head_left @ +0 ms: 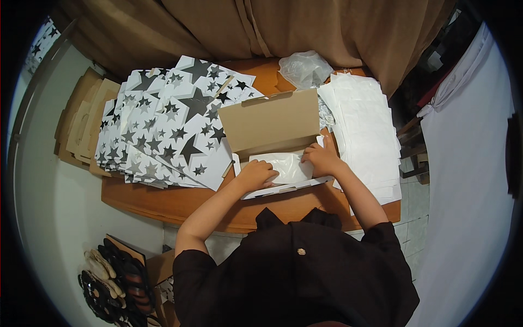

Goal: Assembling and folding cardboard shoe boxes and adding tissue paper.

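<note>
A: Your packet (pixel 291 168) lies inside the open carton (pixel 269 122), a white, glossy, roughly rectangular thing in wrinkled plastic.

B: Your left hand (pixel 257 174) curves its fingers over the packet's left end; your right hand (pixel 322 156) bends its fingers at the opposite end, beside the carton's side wall. With the fingertips partly hidden, I can't tell whether either pinches.

A: The carton is smooth brown board inside, white along its outer edges. Its raised lid stands between your packet and the crumpled translucent bag (pixel 306 70).

B: On your wooden bench (pixel 141 196), star-printed sheets (pixel 163 131) crowd the left, white sheets (pixel 359 131) the right.
</note>
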### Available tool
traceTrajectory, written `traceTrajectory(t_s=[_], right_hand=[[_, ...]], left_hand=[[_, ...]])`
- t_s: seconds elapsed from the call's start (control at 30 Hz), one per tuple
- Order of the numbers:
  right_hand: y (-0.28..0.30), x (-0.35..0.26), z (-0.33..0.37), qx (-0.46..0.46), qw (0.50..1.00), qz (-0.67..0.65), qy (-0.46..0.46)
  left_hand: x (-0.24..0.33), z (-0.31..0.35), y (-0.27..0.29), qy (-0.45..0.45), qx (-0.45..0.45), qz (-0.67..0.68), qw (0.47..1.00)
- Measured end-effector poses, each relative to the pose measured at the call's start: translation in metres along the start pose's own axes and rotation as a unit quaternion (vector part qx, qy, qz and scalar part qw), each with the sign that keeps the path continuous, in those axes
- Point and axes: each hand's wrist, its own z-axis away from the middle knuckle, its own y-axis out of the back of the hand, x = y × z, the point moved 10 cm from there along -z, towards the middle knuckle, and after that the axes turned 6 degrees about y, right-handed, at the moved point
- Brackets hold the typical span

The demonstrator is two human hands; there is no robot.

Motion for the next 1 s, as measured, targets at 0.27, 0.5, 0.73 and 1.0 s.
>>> traceTrajectory(t_s=[0.27,0.5,0.73,1.0], right_hand=[[0.002,-0.011,-0.026,-0.018,0.935,-0.354,-0.012],[0.033,0.005,-0.009,0.257,0.943,-0.187,-0.094],[0.090,0.037,-0.007,0.421,0.885,-0.112,-0.163],[0.091,0.113,-0.047,0.447,0.777,-0.420,-0.144]], left_hand=[[-0.014,-0.008,-0.014,0.072,-0.094,0.147,0.982],[-0.009,0.036,0.086,0.153,0.107,0.220,0.958],[0.032,0.089,0.058,0.136,0.250,0.094,0.954],[0.062,0.040,0.032,0.114,0.267,0.102,0.952]])
